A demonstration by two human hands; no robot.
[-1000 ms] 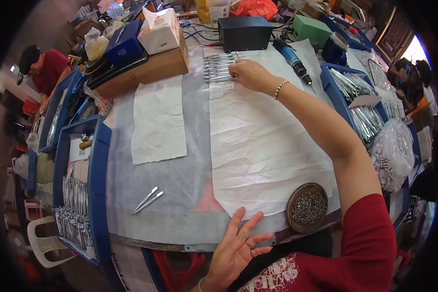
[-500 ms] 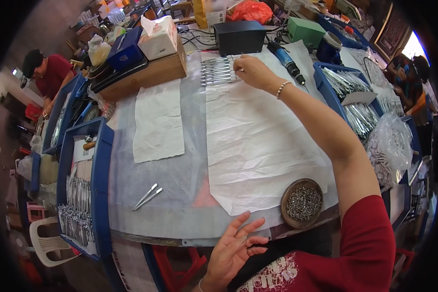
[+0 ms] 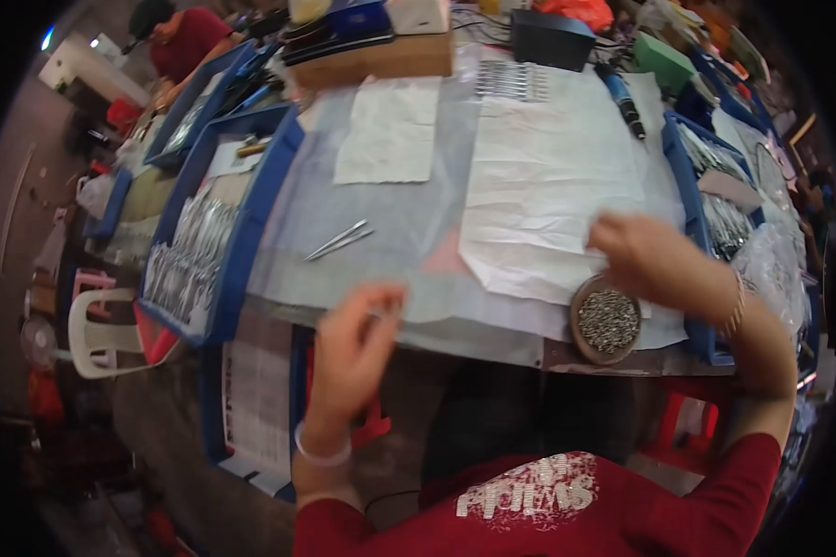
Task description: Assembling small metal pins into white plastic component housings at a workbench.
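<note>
My right hand (image 3: 636,252), smeared by motion, hovers over the right side of the white paper sheet (image 3: 539,195), just beyond a round bowl. Its fingers are too blurred to show whether they hold anything. The brown bowl (image 3: 577,336) at the table's front edge holds many small metal parts (image 3: 609,320). My left hand (image 3: 348,357) is raised near the front edge, fingers bent and blurred. A pair of metal tweezers (image 3: 340,240) lies on the table beyond it. At the paper's far end, several slim metal pieces (image 3: 512,82) lie side by side in a row.
A blue tray (image 3: 228,278) of slim metal pieces stands at the left, another blue tray (image 3: 687,223) at the right. A blue and black electric screwdriver (image 3: 621,100) lies beyond the paper, near a black box (image 3: 553,39). A co-worker (image 3: 190,42) stands far left.
My right hand has come back from the row of metal pieces to near the bowl. My left hand has moved left, closer to the tweezers. The whole view has shifted.
</note>
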